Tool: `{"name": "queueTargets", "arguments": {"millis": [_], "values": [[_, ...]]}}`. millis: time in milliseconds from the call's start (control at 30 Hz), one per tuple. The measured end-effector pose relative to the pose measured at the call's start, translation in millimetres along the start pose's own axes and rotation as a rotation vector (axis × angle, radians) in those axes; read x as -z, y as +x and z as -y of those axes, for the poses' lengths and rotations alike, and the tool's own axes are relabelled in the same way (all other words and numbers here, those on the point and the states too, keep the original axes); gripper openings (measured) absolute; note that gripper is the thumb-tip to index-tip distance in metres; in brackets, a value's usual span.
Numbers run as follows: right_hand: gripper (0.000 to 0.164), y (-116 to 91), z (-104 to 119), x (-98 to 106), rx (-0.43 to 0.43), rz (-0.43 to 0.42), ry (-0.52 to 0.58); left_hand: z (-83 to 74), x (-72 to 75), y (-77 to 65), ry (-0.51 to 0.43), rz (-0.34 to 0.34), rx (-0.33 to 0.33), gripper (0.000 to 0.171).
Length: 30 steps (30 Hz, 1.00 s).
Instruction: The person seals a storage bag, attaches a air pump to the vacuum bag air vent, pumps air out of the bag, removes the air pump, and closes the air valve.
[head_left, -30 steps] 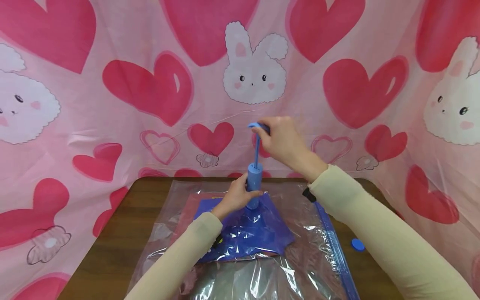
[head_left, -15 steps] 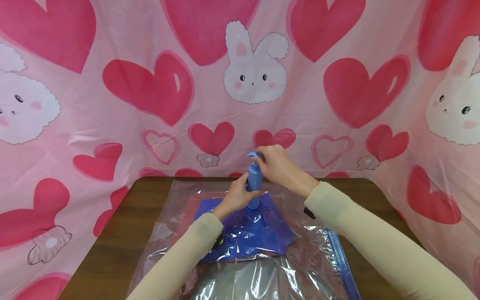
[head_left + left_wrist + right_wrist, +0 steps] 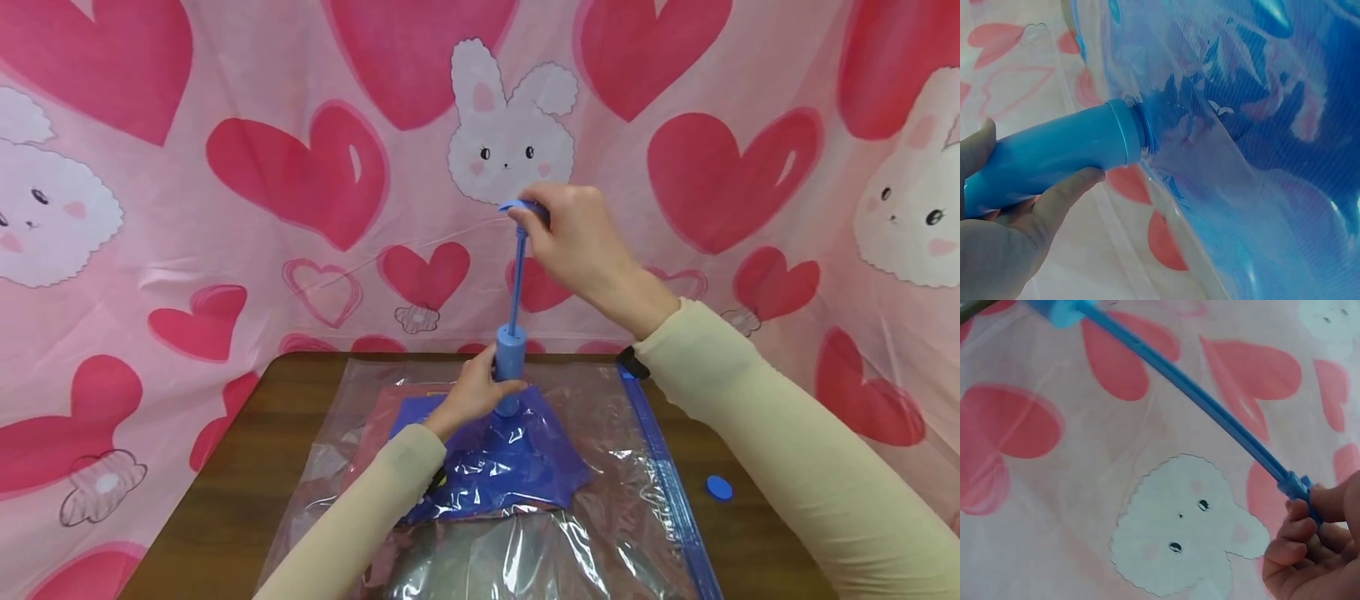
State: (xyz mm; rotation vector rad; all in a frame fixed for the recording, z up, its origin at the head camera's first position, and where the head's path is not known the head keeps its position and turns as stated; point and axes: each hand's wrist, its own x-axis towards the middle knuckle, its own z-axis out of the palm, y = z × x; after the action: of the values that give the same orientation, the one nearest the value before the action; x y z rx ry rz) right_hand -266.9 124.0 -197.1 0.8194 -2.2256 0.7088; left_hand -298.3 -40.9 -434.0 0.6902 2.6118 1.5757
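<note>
A blue hand pump [image 3: 511,354] stands upright on a clear plastic storage bag [image 3: 600,517]. My left hand [image 3: 474,392] grips its barrel low down, with the fingers curled round it. In the left wrist view the pump's end [image 3: 1124,131] meets the bag's plastic. High above the barrel, my right hand [image 3: 581,237] holds the pump's handle [image 3: 525,206]. The thin rod [image 3: 517,283] is drawn far out, and the right wrist view shows its length [image 3: 1197,394] running from barrel to handle. Folded blue and red cloth [image 3: 487,475] lies inside the bag.
A blue zip strip [image 3: 667,483] runs down the bag's right edge. Right of it, a round blue cap [image 3: 718,488] lies on the dark wooden table [image 3: 217,483]. Pink curtains with hearts and rabbits [image 3: 300,183] hang behind and at both sides.
My right hand pushed the handle down near the barrel half a second ago. Now it is pulled up higher than at first. The left hand and barrel stay put.
</note>
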Motion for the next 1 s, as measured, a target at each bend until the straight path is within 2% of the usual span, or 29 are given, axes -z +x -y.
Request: {"name": "queueTargets", "arguments": {"millis": [100, 200, 267, 433, 500, 567, 767, 867, 1000], "values": [[0.016, -6, -3, -5, -0.006, -0.007, 0.0, 0.8, 0.0, 1.2, 0.014, -0.015, -0.028, 0.057], [0.014, -17, -12, -20, -0.006, 0.007, -0.009, 2.0, -0.5, 2.8, 0.039, -0.011, -0.043, 0.058], [0.014, -29, -20, -35, -0.02, 0.067, -0.018, 2.9, -0.9, 3.6, 0.043, -0.012, -0.051, 0.058], [0.014, -61, -37, -75, -0.108, 0.29, -0.026, 4.2, 0.0, 5.3, 0.033, -0.021, -0.053, 0.06], [0.015, -68, -40, -84, -0.133, 0.337, -0.022, 4.9, 0.4, 5.4, 0.034, -0.014, -0.057, 0.061], [0.016, -71, -41, -88, -0.146, 0.348, -0.011, 5.5, 0.4, 5.1, 0.03, -0.006, -0.058, 0.062], [0.013, -62, -37, -78, -0.111, 0.27, -0.003, 6.6, -1.5, 3.2, 0.038, -0.002, -0.035, 0.063], [0.014, -45, -28, -60, -0.059, 0.177, 0.007, 6.0, -1.8, 3.6, 0.042, -0.017, -0.037, 0.06], [0.014, -16, -9, -27, -0.019, 0.069, 0.027, 4.5, -0.5, 3.4, 0.036, -0.024, -0.03, 0.055]]}}
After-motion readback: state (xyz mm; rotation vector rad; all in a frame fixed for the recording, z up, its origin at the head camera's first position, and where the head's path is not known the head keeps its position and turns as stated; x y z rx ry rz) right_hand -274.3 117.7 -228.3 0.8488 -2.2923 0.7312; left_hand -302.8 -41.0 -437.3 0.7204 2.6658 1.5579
